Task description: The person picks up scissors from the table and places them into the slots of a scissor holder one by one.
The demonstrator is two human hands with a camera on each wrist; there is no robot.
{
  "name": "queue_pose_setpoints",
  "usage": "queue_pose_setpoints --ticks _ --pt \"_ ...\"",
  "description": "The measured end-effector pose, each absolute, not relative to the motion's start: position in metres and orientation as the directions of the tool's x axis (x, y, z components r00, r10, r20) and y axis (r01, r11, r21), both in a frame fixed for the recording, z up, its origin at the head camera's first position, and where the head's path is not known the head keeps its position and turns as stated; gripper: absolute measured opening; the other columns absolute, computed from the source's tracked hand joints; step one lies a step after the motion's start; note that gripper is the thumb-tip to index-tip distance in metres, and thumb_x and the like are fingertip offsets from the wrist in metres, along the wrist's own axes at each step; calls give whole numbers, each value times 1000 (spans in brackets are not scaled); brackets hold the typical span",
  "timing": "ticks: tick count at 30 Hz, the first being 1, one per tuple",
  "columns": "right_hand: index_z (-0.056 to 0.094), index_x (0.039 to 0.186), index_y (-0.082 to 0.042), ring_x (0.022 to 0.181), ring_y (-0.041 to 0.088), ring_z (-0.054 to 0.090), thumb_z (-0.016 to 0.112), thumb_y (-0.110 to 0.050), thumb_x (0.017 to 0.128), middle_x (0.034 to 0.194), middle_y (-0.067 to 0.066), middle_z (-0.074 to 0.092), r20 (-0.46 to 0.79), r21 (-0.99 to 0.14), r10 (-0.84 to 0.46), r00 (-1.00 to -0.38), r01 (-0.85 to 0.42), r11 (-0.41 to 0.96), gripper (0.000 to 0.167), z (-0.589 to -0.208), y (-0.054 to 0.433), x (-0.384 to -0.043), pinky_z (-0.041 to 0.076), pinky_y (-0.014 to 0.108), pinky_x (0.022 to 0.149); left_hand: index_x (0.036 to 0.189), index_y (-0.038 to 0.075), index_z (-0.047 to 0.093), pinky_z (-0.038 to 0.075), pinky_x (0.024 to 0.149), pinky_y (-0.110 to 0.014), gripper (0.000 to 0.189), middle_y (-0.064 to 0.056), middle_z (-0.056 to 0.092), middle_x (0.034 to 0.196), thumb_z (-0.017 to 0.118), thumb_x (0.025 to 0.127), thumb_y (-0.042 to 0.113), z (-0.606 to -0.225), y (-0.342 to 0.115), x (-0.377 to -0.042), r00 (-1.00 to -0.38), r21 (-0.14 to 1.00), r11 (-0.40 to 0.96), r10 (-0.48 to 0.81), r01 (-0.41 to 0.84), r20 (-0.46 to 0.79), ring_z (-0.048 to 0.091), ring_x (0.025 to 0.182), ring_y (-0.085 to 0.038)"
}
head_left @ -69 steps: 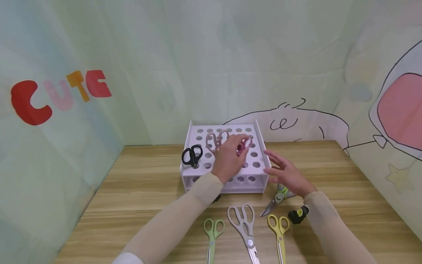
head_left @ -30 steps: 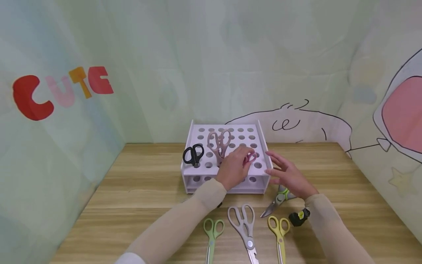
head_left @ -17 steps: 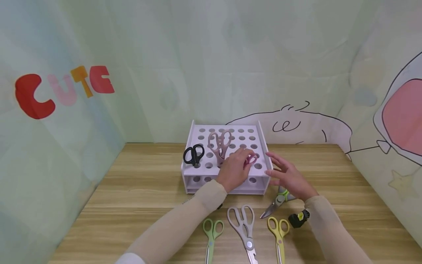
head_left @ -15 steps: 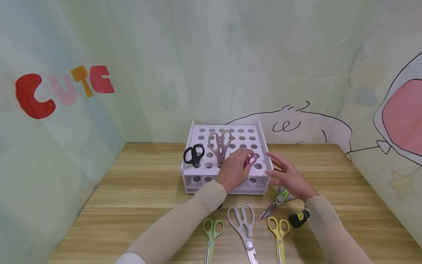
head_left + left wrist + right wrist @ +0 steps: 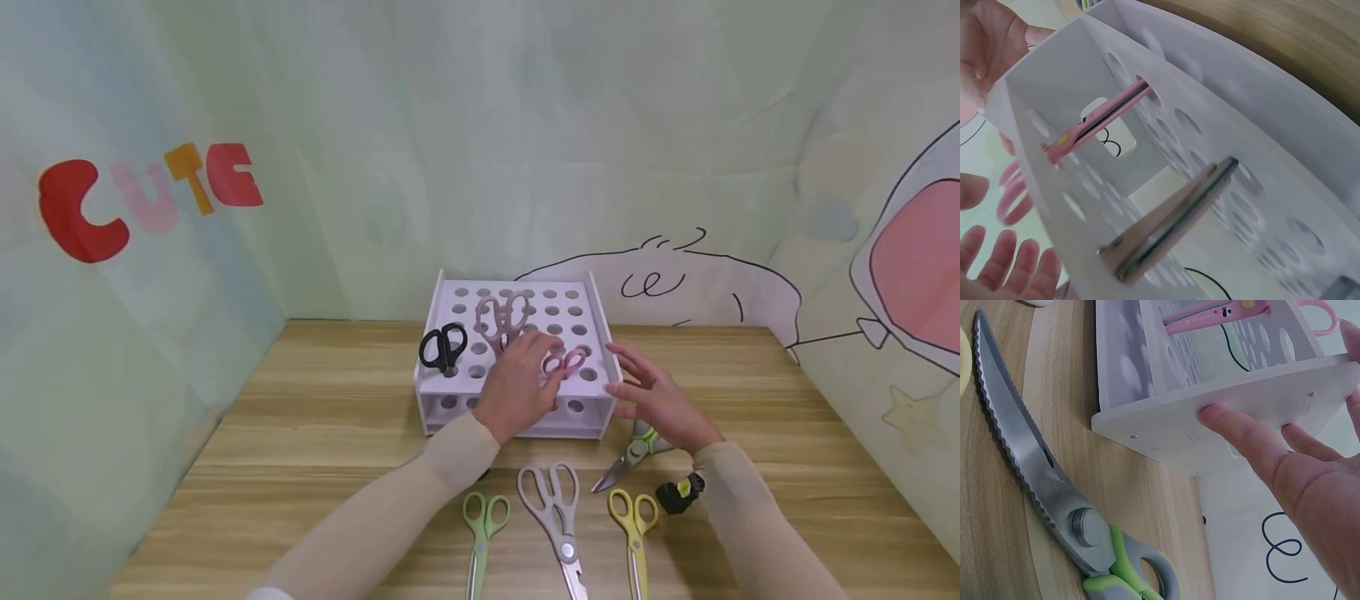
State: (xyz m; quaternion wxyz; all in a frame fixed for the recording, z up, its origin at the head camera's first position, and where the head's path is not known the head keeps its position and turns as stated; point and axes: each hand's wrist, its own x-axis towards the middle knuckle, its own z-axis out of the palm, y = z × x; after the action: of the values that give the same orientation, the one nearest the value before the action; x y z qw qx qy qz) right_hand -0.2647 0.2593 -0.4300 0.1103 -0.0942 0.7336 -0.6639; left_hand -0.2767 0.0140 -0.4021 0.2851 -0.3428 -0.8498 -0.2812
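Observation:
Pink-handled scissors (image 5: 575, 362) stand upright in a hole of the white two-tier rack (image 5: 459, 385), at its front right. In the left wrist view the blades of these pink scissors (image 5: 1099, 120) pass down through both perforated boards. My left hand (image 5: 517, 388) is just left of the pink handles, thumb and fingers spread and apart from them. My right hand (image 5: 660, 404) rests its fingertips on the rack's right side panel (image 5: 1254, 394), fingers stretched out. Dusty-pink scissors (image 5: 491, 327) and black-handled scissors (image 5: 444, 350) also stand in the rack.
On the wooden table (image 5: 300, 467) before the rack lie green scissors (image 5: 483, 529), grey kitchen scissors (image 5: 558, 525) and yellow scissors (image 5: 636, 529). Grey-green shears (image 5: 636, 452) and a black object with a yellow patch (image 5: 679, 493) lie near my right forearm.
My left hand brought the pink scissors forward and down into the rack's front right, then let go and drew slightly left. The right hand has stayed at the side panel.

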Motion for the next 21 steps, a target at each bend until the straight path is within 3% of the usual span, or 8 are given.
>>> queue_pose_setpoints --ticks 5,9,16,21 --pt "27 157 -22 130 40 44 64 -17 97 164 12 13 -38 -994 -281 -959 7 110 70 -430 259 -265 54 46 91 114 3 64 52 93 -38 32 -11 63 113 75 85 10 -401 2 -270 -612 314 591 408 743 678 59 109 -26" --pt "27 157 -22 130 39 45 64 -18 97 164 12 12 -34 -994 -285 -958 4 105 71 -431 259 -265 54 45 91 112 4 65 54 88 -37 30 -10 63 110 75 85 11 -402 -8 -263 -614 322 595 388 737 688 60 106 -26" --pt "26 157 -20 129 37 46 64 -16 97 164 13 11 -34 -995 -296 -954 6 95 71 -431 260 -264 53 47 92 104 5 66 56 75 -34 24 -7 64 100 75 82 9 -413 -29 -241 -635 356 611 327 707 699 63 91 -23" --pt "26 157 -20 129 38 45 63 -16 98 164 14 11 -21 -995 -303 -953 -9 99 70 -431 260 -265 53 47 92 100 4 67 54 68 -31 22 -5 62 92 76 80 10 -427 -45 -228 -695 403 642 294 653 657 62 81 -21"
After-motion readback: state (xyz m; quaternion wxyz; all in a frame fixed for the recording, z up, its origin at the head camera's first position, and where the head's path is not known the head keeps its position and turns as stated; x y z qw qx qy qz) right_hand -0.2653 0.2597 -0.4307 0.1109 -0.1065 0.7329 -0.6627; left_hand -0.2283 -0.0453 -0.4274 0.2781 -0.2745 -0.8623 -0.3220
